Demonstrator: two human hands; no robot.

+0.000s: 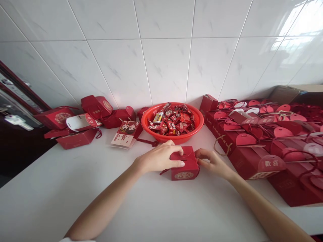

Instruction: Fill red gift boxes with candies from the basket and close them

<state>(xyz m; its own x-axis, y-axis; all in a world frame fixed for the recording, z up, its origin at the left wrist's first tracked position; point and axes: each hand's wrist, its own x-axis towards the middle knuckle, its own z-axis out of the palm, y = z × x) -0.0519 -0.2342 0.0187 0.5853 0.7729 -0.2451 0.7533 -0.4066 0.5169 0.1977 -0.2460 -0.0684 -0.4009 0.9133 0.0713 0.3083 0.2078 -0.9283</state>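
In front of the candy basket, the left hand holds 1 top-closed gift box; the right hand touches its side, grip unclear. Corded boxes right of the basket look finished; loose cartons left of it probably remain.

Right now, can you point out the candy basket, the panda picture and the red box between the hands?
Candy basket [174, 137]: head view, near rim.
Panda picture [132, 128]: head view, right-hand panda.
Red box [184, 175]: head view, emblem on near face.

Your left hand hides part of the red box; the right edge crops the crowded boxes.
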